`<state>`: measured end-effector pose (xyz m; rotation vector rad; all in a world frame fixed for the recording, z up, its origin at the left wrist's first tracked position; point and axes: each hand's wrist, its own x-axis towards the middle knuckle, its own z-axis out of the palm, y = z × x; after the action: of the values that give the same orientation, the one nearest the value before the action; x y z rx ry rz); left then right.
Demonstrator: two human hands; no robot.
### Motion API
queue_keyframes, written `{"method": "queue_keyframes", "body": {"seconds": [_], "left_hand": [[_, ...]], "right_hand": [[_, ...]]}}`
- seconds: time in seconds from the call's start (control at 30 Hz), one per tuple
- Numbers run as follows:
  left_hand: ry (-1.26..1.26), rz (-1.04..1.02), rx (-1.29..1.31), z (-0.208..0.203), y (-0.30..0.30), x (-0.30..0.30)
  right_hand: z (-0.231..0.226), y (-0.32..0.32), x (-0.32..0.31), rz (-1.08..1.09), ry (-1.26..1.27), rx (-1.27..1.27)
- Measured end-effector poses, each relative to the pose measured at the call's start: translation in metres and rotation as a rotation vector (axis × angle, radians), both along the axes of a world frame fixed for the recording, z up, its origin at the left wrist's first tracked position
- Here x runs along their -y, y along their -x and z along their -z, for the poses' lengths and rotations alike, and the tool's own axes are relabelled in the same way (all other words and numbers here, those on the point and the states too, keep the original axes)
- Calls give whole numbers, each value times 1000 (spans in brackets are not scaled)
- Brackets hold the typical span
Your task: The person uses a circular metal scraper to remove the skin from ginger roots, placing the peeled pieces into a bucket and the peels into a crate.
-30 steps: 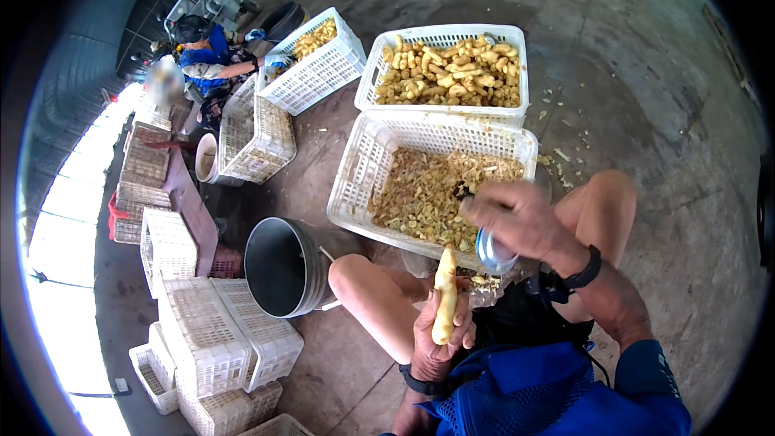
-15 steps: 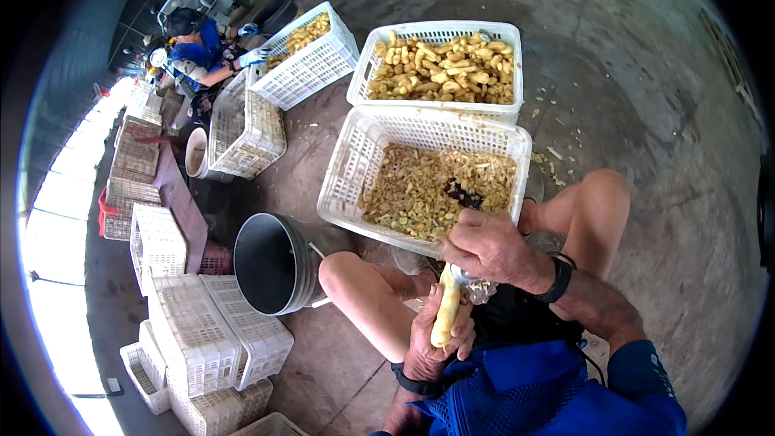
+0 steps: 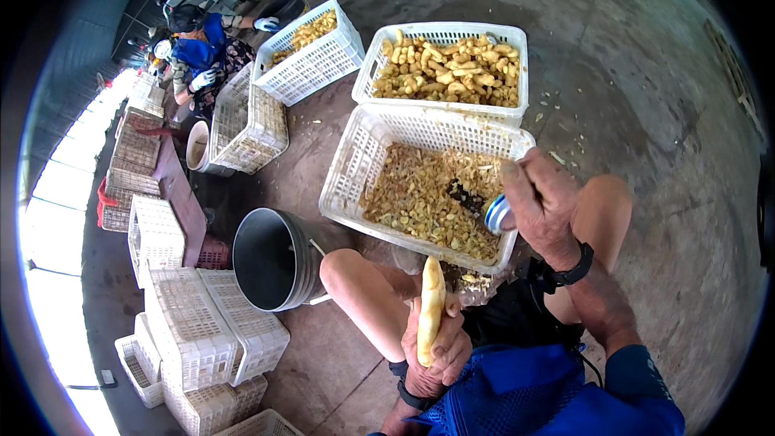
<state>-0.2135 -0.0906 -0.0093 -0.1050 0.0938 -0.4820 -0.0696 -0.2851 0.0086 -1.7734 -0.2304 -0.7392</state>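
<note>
A long, pale yellow peeled root (image 3: 432,307) stands nearly upright in my left hand (image 3: 448,347), with the fingers wrapped round its lower part. Up and to the right, my right hand (image 3: 549,202) grips a small round metal can-like scraper (image 3: 500,216), silver with a blue band. It is over the right front part of a white crate (image 3: 343,186) filled with brown and yellow peelings (image 3: 420,186), apart from the root. A dark clump (image 3: 467,198) lies on the peelings beside the scraper. Beyond stands another white crate (image 3: 521,85) heaped with yellow knobby roots (image 3: 452,69).
A dark bucket (image 3: 266,262) stands left of my knee. White crates (image 3: 190,315) are stacked at the left. A gloved co-worker (image 3: 198,52) sits at the upper left near a crate of yellow pieces (image 3: 315,60). Scraps lie on the concrete floor (image 3: 646,113).
My right hand has lifted the scraper off the root and moved up and right to the peelings crate. The root is now more upright in my left hand. The co-worker's hands have moved apart.
</note>
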Motion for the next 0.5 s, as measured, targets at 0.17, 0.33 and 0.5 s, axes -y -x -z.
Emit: {"method": "queue_keyframes", "body": {"seconds": [0.17,0.33,0.5], "left_hand": [[-30,25,-50,7,-7,6],[-145,82,-133,22,-8,2],[-333,185,-55,27,-6,7]], "right_hand": [[-2,15,-15,-396,18,16],[7,18,-23,-570,128,0],[14,23,-28,-596,275,64]]}}
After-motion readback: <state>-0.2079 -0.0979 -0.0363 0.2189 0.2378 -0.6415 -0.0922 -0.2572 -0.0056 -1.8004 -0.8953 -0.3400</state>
